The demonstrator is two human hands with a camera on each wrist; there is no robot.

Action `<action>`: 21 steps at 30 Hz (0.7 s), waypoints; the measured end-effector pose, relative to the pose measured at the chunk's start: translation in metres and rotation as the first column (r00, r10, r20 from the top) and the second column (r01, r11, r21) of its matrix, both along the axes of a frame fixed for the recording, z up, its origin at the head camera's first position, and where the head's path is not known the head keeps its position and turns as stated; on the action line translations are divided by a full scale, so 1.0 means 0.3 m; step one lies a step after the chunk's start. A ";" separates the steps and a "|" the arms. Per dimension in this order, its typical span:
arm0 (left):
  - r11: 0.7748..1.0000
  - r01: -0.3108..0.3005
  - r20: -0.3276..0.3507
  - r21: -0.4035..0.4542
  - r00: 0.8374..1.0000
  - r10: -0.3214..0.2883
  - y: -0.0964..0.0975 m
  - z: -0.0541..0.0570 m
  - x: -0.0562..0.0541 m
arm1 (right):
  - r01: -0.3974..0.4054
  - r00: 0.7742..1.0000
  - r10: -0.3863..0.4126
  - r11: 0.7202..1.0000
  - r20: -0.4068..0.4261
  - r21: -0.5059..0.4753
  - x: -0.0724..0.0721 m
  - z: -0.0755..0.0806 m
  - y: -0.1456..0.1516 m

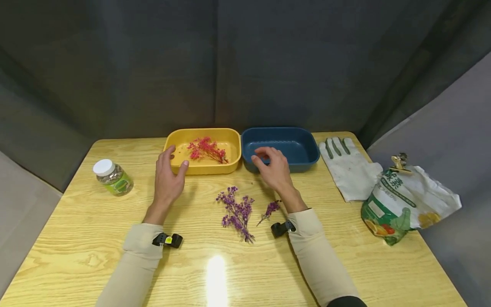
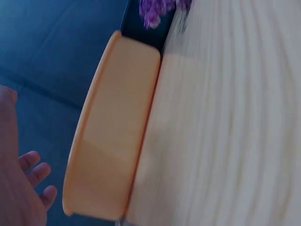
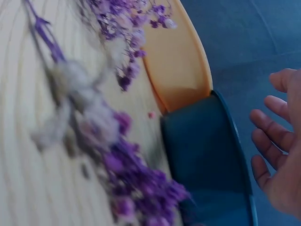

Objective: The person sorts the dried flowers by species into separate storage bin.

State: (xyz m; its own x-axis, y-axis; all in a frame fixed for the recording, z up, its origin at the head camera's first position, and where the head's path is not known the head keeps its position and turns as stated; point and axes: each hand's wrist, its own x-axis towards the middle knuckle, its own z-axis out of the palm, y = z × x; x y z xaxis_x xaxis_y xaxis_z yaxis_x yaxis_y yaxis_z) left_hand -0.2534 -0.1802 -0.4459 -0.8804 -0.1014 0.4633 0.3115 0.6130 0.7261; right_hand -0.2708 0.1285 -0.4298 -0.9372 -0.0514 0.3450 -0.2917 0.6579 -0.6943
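Observation:
In the head view my left hand (image 1: 168, 181) hovers over the front left corner of the yellow bin (image 1: 203, 169), thumb and fingers spread and holding nothing. Pink dried flowers (image 1: 207, 150) lie inside that bin. My right hand (image 1: 275, 169), fingers loosely bent and with nothing in them, is above the front rim of the dark blue bin (image 1: 307, 164). A larger bunch of purple dried flowers (image 1: 238, 213) lies on the table between my arms. A smaller purple sprig (image 1: 271, 209) lies beside my right wrist. Both purple pieces also show close up in the right wrist view.
At the left stands a clear jar (image 1: 115, 178) with a white lid. White work gloves (image 1: 347, 170) lie right of the blue bin. A clipped bag (image 1: 402, 204) leans at the table's right edge. Dark curtain (image 1: 215, 64) hangs right behind the bins.

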 end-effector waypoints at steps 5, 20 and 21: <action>0.995 0.101 -0.017 0.014 0.995 -0.101 0.053 0.010 0.018 | 0.033 0.998 -0.033 0.999 -0.060 -0.007 0.001 0.024 0.047; 0.970 0.242 0.014 -0.018 0.970 -0.242 0.166 0.018 0.070 | 0.134 0.990 -0.136 0.989 -0.023 -0.054 0.002 0.017 0.226; 0.969 0.244 0.021 -0.027 0.970 -0.243 0.171 0.018 0.073 | 0.139 0.990 -0.140 0.989 -0.011 -0.050 0.002 0.016 0.238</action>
